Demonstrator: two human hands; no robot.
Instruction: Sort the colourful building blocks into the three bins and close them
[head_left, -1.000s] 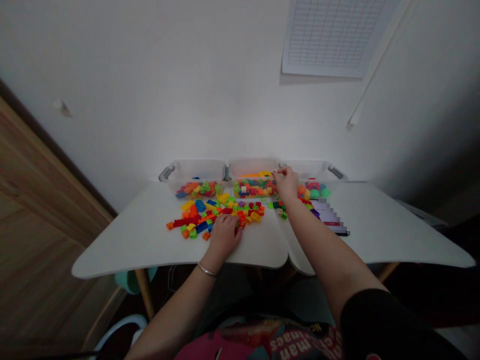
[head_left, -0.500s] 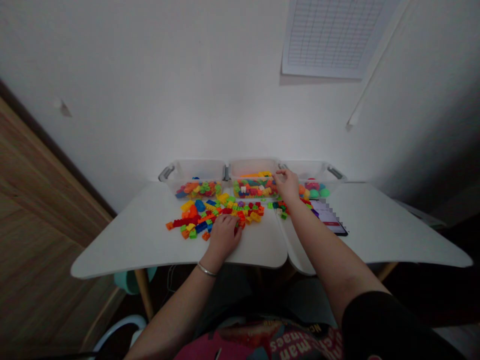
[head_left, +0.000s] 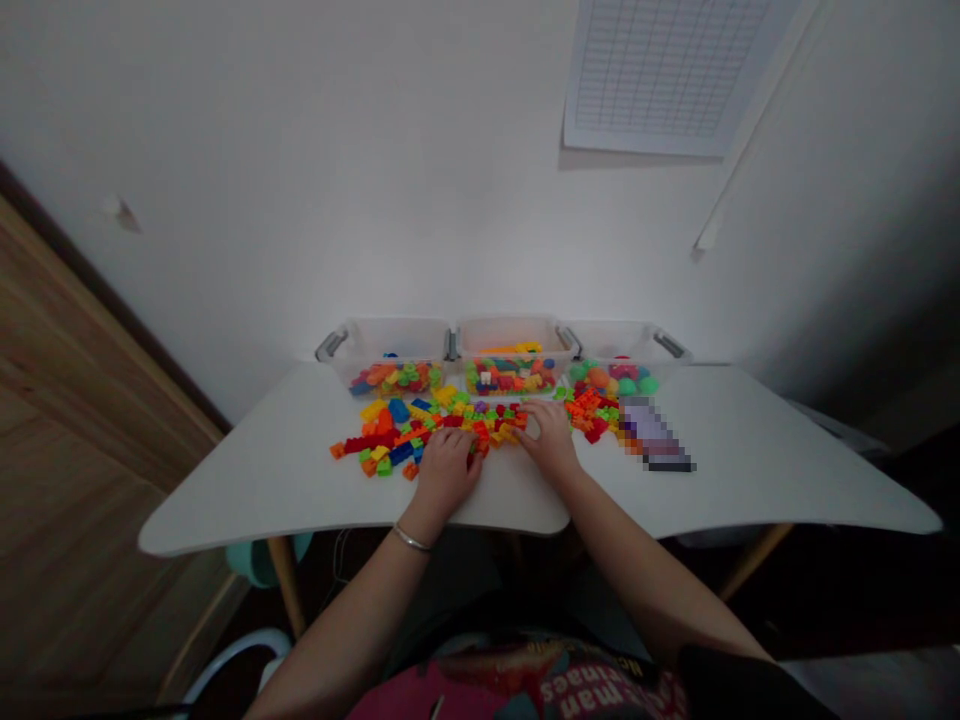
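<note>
Many small toy building bricks (head_left: 401, 452), in red, orange, yellow, green and blue, lie in a loose pile on the white table (head_left: 315, 505). My left hand (head_left: 450, 468) rests at the pile's near edge with its fingers curled down over the bricks; what is under them is hidden. To its right, my right hand (head_left: 551, 440) reaches in at the pile's right end. Its thumb and fingers are apart, close to some yellow bricks (head_left: 509, 433), and I see nothing held between them.
Behind the pile stand three clear bins: the left bin (head_left: 397, 335) and middle bin (head_left: 517, 333) hold bricks, the right bin (head_left: 615, 340) rounder coloured pieces. More bricks (head_left: 592, 410) lie right of my right hand, beside a blurred-out tablet or phone (head_left: 656, 435).
My right hand has moved from the front of the middle and right bins, down and left to the brick pile. My left hand has stayed in place.
</note>
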